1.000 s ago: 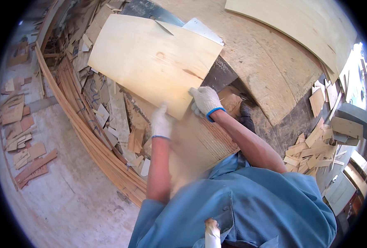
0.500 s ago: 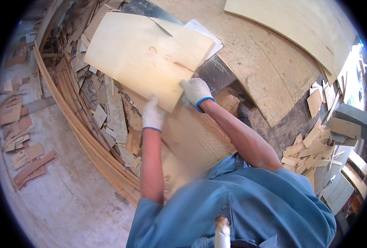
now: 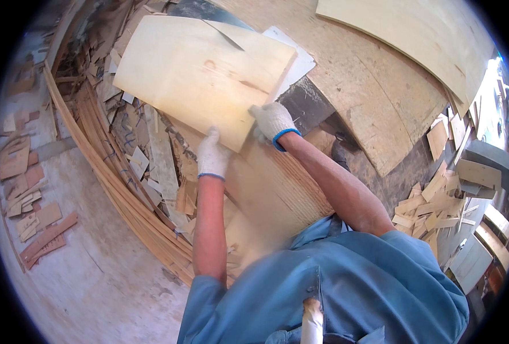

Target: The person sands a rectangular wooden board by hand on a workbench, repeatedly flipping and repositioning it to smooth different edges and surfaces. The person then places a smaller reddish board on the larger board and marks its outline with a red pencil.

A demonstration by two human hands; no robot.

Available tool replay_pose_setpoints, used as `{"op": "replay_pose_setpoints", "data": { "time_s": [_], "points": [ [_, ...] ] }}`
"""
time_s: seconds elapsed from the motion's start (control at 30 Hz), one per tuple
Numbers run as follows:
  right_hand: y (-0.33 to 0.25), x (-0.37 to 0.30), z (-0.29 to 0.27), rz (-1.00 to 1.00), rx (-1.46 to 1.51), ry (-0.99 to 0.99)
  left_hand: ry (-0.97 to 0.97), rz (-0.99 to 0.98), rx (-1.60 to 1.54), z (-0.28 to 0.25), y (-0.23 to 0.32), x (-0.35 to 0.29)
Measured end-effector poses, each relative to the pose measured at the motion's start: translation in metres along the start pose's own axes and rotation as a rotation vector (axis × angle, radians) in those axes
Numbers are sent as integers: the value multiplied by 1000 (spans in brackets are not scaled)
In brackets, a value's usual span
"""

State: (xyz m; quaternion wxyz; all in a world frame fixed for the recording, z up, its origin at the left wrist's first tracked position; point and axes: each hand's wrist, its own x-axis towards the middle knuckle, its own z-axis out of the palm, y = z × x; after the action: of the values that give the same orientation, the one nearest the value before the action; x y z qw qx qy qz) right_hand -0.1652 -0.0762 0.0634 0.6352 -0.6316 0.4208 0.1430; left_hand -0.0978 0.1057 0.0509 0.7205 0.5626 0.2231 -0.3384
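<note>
A pale plywood panel [image 3: 191, 71] lies tilted in front of me, with a thin dark pointed strip [image 3: 224, 36] showing over its far edge. My left hand [image 3: 213, 153], in a white knit glove, grips the panel's near edge with the thumb on top; its other fingers are hidden beneath. At the near right corner, my right hand [image 3: 274, 120], gloved with a blue cuff, pinches the panel between thumb and fingers. Beneath and nearer to my body is a stack of sheets [image 3: 289, 183] with layered edges. A white plate [image 3: 300, 60] sticks out past the panel's right end.
Long bent wood strips [image 3: 122, 198] run along the left, beside heaped offcuts [image 3: 139, 160]. To the right are a worn wooden tabletop [image 3: 375, 103] and a large pale sheet [image 3: 415, 40]. A scrap pile [image 3: 432, 209] lies at the lower right, and a dark metal surface [image 3: 306, 103] shows by my right hand.
The panel has slid slightly left against the white plate and the dark strip, both hands staying on it. The whole view has shifted a little.
</note>
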Motion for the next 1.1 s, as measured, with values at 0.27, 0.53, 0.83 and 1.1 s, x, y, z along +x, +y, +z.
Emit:
{"op": "replay_pose_setpoints", "data": {
  "time_s": [0.27, 0.53, 0.83, 1.1],
  "points": [
    [-1, 29, 9, -215, -381, 19, -31, 19, -42, -5, 9, 17],
    [1, 72, 30, -366, -615, 30, -167, 80, 59, -38, 19, 58],
    [-18, 91, 36, -468, -572, 125, -74, 14, -126, -7, 45, 59],
    [-38, 99, 40, -347, -298, 97, -127, 14, -63, -19, 59, 82]
  ]
}}
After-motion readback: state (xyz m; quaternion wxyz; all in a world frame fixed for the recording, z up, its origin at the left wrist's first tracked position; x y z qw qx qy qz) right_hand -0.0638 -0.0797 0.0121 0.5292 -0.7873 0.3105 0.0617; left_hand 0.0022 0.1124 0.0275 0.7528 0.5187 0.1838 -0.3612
